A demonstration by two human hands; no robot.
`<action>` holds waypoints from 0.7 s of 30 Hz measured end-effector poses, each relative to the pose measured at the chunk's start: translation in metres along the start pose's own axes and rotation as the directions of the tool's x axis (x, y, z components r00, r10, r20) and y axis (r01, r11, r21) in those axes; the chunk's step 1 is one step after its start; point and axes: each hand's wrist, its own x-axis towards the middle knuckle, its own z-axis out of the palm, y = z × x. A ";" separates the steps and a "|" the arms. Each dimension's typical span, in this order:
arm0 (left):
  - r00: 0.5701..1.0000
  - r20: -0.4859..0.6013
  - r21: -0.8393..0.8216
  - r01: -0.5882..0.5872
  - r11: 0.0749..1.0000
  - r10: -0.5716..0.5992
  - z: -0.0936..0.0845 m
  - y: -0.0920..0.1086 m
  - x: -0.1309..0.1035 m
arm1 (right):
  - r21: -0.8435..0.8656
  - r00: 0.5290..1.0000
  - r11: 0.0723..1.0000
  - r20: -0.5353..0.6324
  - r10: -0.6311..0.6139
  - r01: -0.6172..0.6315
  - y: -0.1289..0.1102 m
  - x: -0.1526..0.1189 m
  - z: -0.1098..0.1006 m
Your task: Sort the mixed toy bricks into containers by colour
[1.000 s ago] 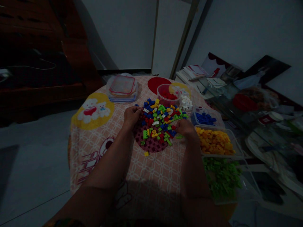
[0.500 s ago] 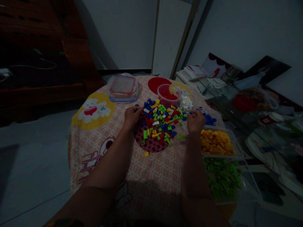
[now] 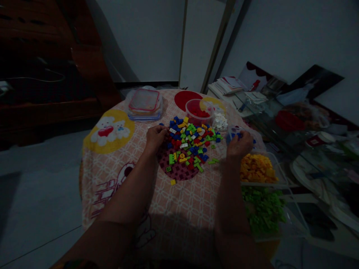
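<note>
A mixed heap of plastic building bricks [image 3: 193,140] in blue, green, yellow, red and white lies mid-table. At its left edge my left hand [image 3: 156,139] rests with thumb and fingers curled together; whatever is between them is hidden. My right hand [image 3: 239,145] is over the clear box of blue bricks [image 3: 254,141], its fingertips pinched, seemingly around a blue brick [image 3: 237,135]. The hand covers much of that box. Just below it stands a box of yellow bricks [image 3: 258,168], and nearer me a box of green bricks [image 3: 265,211].
Behind the heap are a round tub with red bricks [image 3: 199,112] and a pile of white bricks [image 3: 219,121]. Stacked lids [image 3: 144,102] sit at the back left. One yellow brick [image 3: 173,182] lies apart on the patterned cloth [image 3: 185,201]. A cluttered glass table [image 3: 263,116] adjoins on the right.
My right hand has moved right, from the heap's right edge to over the blue bricks' box, fingers still pinched. My left hand stays at the heap's left edge.
</note>
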 end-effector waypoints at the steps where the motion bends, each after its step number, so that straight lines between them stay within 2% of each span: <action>1: 1.000 -0.003 0.000 0.002 1.000 -0.002 0.000 0.000 0.000 | -0.015 1.000 1.000 -0.001 -0.012 0.012 0.002 0.000 0.001; 7: 1.000 -0.002 -0.006 0.002 1.000 -0.002 0.001 -0.001 0.002 | -0.002 0.982 0.987 0.100 -0.160 0.161 -0.005 -0.003 0.008; 10: 1.000 0.003 -0.005 0.017 1.000 -0.017 0.001 0.000 0.002 | 0.060 0.943 0.970 0.227 -0.242 0.234 -0.016 -0.005 0.008; 12: 1.000 -0.002 0.001 0.026 1.000 -0.026 0.001 0.001 0.001 | 0.112 0.885 0.955 0.359 -0.297 0.275 -0.022 -0.007 0.007; 15: 1.000 -0.009 0.004 0.018 1.000 -0.018 0.001 0.003 -0.001 | 0.140 0.749 0.931 0.560 -0.354 0.336 -0.029 -0.009 0.007; 18: 1.000 -0.014 0.005 0.014 1.000 -0.014 0.001 0.004 -0.002 | 0.083 0.610 0.913 0.719 -0.333 0.400 -0.032 -0.014 0.009; 20: 1.000 -0.011 0.002 0.022 1.000 -0.022 0.001 0.004 -0.002 | 0.026 0.548 0.901 0.786 -0.286 0.432 -0.032 -0.018 0.012; 21: 1.000 -0.009 -0.001 0.025 1.000 -0.025 0.001 0.004 -0.001 | 0.005 0.534 0.896 0.802 -0.269 0.444 -0.031 -0.020 0.015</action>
